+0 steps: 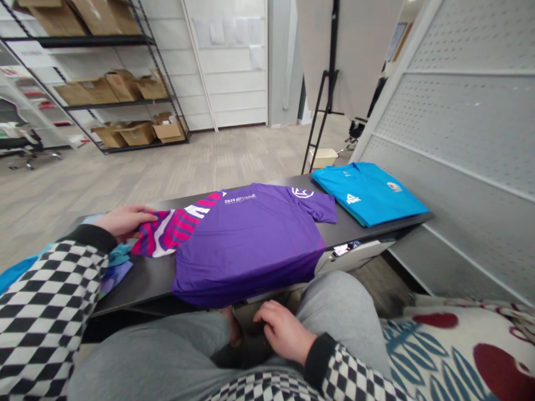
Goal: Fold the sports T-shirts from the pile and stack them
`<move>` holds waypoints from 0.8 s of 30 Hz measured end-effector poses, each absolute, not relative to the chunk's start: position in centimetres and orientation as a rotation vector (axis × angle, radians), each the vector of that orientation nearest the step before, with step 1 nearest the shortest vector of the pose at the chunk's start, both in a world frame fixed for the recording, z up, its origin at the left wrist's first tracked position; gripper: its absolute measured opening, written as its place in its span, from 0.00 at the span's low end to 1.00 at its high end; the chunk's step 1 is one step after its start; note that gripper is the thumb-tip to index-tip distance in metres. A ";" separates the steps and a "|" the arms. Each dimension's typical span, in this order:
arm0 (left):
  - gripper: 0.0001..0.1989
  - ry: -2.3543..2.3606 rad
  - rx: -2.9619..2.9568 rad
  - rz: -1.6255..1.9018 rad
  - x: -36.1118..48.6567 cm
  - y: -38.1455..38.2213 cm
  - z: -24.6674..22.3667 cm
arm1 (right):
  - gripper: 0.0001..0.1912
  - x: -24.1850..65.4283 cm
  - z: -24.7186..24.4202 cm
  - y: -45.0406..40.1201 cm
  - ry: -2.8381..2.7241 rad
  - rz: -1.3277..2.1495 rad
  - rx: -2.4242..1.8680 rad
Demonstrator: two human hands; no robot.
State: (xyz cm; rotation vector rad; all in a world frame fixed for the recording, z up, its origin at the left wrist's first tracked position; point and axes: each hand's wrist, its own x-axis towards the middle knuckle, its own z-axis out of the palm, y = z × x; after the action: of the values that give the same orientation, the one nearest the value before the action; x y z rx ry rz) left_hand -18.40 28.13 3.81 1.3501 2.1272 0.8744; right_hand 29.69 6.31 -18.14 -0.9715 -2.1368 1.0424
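Head cam: looking down over a lap in grey trousers [146, 351], with some leaf-print fabric [443, 351] sitting off to the right.
Right hand: this one [286, 333] is hanging between the knees, fingers curling loosely with a bit of room by the thumb, so pretty relaxed.
Counter: running dark and low right past the knees [154, 273], carrying all the clothes.
Purple shirt: lying spread out mid-counter [251, 239], its bottom part drooping over the near edge; "2024" is showing up top, and a white logo is sitting on the plain sleeve.
Left hand: reaching in from the left [123, 221] and pinching the end of the shirt's pink-striped sleeve [179, 223], fingers closing narrow on the cloth.
Left pile: teal and blue clothes [119, 255] are bunching up under and beside that arm, partly hidden.
Blue shirt: resting neatly folded [376, 195] at the counter's right end, just beside the purple one's plain sleeve.
Background: a black rack [112, 40] is holding cardboard boxes [137, 132] across the floor [234, 153].
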 end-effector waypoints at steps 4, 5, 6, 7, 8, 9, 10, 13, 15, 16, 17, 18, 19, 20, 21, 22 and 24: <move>0.28 1.601 1.132 0.910 -11.5 30.1 7.2 | 0.27 29.7 -18.3 6.4 -2.143 1.090 -0.998; 0.26 1.509 1.145 0.935 -9.4 30.9 7.8 | 0.27 29.7 -18.4 6.4 -2.148 1.096 -1.003; 0.24 1.443 1.144 0.941 -7.3 31.7 8.2 | 0.27 29.6 -18.5 6.5 -2.153 1.100 -1.007; 0.22 1.387 1.142 0.936 -5.1 32.6 8.3 | 0.27 29.6 -18.6 6.5 -2.157 1.101 -1.010; 0.20 1.345 1.132 0.931 -2.8 33.6 8.2 | 0.27 29.6 -18.8 6.5 -2.158 1.101 -1.013; 0.18 1.317 1.120 0.920 -0.5 34.5 7.9 | 0.27 29.5 -18.9 6.5 -2.158 1.100 -1.017; 0.17 1.300 1.110 0.898 1.8 35.3 7.3 | 0.27 29.5 -19.0 6.5 -2.158 1.099 -1.024; 0.17 1.314 1.096 0.828 8.2 36.9 4.3 | 0.26 29.5 -19.4 6.4 -2.155 1.092 -1.064; 0.22 1.299 1.100 0.755 10.8 37.3 1.9 | 0.25 29.6 -19.5 6.4 -2.143 1.092 -1.094; 0.25 1.276 1.113 0.724 11.4 37.5 0.8 | 0.25 29.7 -19.6 6.4 -2.132 1.092 -1.106; 0.27 1.256 1.145 0.719 11.4 37.7 -0.2 | 0.25 29.8 -19.7 6.3 -2.119 1.095 -1.114; 0.27 1.265 1.211 0.749 10.8 38.0 -1.1 | 0.25 29.9 -19.7 6.2 -2.105 1.099 -1.119; 0.25 1.307 1.302 0.813 9.6 38.4 -1.8 | 0.26 30.1 -19.7 6.1 -2.092 1.104 -1.122; 0.23 1.376 1.401 0.905 7.9 38.9 -2.3 | 0.26 30.3 -19.6 6.0 -2.079 1.108 -1.121; 0.21 1.479 1.505 1.008 5.9 39.3 -2.6 | 0.27 30.4 -19.5 5.9 -2.066 1.111 -1.118; 0.19 1.577 1.572 1.086 3.7 39.8 -2.9 | 0.27 30.6 -19.1 5.8 -2.054 1.110 -1.112; 0.16 1.723 1.653 1.163 -0.8 40.3 -3.4 | 0.28 30.8 -17.8 5.9 -2.036 1.091 -1.082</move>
State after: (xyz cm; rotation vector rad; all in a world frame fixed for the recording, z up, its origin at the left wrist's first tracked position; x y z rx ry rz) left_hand -0.81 40.32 -3.40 1.6535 1.7229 1.1633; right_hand 30.76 5.93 -17.85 -1.0816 -2.0356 1.0907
